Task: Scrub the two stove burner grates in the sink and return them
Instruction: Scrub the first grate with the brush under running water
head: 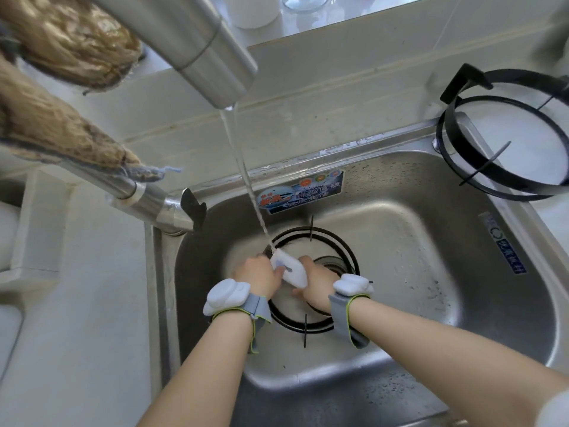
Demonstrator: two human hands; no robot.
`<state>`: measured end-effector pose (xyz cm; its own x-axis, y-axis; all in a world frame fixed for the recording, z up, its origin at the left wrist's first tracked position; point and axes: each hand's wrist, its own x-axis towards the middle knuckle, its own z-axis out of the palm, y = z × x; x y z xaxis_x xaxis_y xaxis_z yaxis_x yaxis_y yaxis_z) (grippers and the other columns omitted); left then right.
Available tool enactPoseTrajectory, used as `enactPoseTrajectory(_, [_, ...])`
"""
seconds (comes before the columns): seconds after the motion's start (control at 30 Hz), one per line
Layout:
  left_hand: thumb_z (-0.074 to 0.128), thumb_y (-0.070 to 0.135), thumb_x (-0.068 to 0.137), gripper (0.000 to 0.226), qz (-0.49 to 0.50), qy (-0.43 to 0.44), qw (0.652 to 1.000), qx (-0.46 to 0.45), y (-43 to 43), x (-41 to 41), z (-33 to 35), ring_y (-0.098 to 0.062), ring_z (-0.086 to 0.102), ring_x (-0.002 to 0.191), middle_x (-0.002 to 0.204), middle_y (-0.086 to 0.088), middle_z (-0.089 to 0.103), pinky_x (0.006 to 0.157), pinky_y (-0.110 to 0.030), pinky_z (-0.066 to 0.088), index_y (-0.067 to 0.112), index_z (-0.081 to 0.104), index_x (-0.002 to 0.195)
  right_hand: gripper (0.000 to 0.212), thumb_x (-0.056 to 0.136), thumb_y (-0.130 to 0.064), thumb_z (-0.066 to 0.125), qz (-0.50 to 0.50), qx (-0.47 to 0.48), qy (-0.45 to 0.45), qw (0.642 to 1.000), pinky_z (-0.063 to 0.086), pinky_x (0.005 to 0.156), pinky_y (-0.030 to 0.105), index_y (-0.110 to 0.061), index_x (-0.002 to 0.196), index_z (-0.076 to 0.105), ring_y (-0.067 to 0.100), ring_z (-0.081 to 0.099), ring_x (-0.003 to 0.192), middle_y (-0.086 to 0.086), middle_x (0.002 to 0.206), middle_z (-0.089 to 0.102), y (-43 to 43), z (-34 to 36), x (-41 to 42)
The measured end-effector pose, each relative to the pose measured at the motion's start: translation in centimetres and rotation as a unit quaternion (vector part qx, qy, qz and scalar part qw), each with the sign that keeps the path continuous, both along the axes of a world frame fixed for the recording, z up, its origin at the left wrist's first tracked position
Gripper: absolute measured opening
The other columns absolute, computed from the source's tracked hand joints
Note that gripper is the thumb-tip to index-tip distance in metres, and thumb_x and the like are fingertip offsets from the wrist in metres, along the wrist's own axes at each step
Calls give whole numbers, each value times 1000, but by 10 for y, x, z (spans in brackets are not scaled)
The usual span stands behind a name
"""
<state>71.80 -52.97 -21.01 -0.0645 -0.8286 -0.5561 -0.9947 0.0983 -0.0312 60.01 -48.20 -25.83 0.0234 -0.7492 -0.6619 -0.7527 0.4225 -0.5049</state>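
Both hands meet over the sink drain: the left hand pinches a soft white sponge under the thin stream, and the right hand clasps its other end. Directly beneath them lies one black wire grate, flat on the steel basin. The second grate perches on the sink's far right corner, nearer the right hand.

Both forearms extended fwd, L hand & R hand close together — fingers curled
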Motion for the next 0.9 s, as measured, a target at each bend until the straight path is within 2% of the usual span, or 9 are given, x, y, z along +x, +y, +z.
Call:
enactPoseTrajectory(0.1, [44,32,97,30,-33,-25,999,33,4,1,-5,-27,60,104,115,-10,63,74,-28,43,9,59,110,45,83,-28,60,7,-12,18,1000,37,68,31,-15,120,38,33,58,95,14,112,57,-4,1,-6])
enactPoseTrajectory(0.2, [51,37,93,35,-17,-16,999,41,9,6,-2,-29,60,106,116,-13,61,78,-31,46,7,57,111,47,82,-30,60,-75,0,-4,997,38,69,31,-15,121,38,33,58,96,12,110,57,-7,4,-10])
enactPoseTrajectory(0.37, [60,36,87,37,45,18,997,53,12,9,-4,-29,61,103,115,-12,62,78,-30,47,8,58,111,50,83,-25,61,-6,33,-32,999,37,70,27,-10,124,37,31,58,101,14,116,58,8,-2,13])
enactPoseTrajectory(0.53, [61,36,86,33,85,15,993,80,9,9,-3,-27,62,100,105,-11,64,73,-29,46,6,60,100,44,85,-25,60,-190,37,-85,977,40,59,28,-11,121,38,31,56,90,13,104,56,-1,5,4])
enactPoseTrajectory(0.6, [59,28,88,21,102,24,989,101,6,6,-6,-25,62,103,89,-8,61,71,-28,43,8,56,81,39,86,-27,58,-121,68,-107,985,39,57,26,-12,119,42,28,56,87,10,99,56,4,4,12])
enactPoseTrajectory(0.67, [60,24,87,28,109,36,987,111,6,4,-7,-26,62,104,87,-7,59,70,-27,40,13,44,66,41,86,-24,59,-52,91,-100,989,41,55,27,-12,122,42,31,59,93,12,106,58,6,5,12])
enactPoseTrajectory(0.73, [63,30,84,21,107,35,988,109,8,5,-4,-26,63,100,103,-9,64,69,-27,42,11,56,81,44,85,-24,60,-82,63,-79,991,46,65,34,-12,123,41,33,59,98,14,111,59,-1,4,2])
enactPoseTrajectory(0.8, [63,42,84,35,102,28,988,115,8,7,-3,-25,62,96,105,-10,63,68,-26,42,8,58,94,45,85,-25,60,-162,44,-84,982,48,71,38,-14,123,39,33,57,97,12,110,57,-3,5,-5])
enactPoseTrajectory(0.9, [57,54,85,47,90,52,982,159,8,7,-6,-23,59,89,90,-6,61,64,-24,40,7,56,82,41,86,-28,56,-133,66,-104,983,46,58,34,-14,121,40,31,56,93,11,110,57,6,3,8])
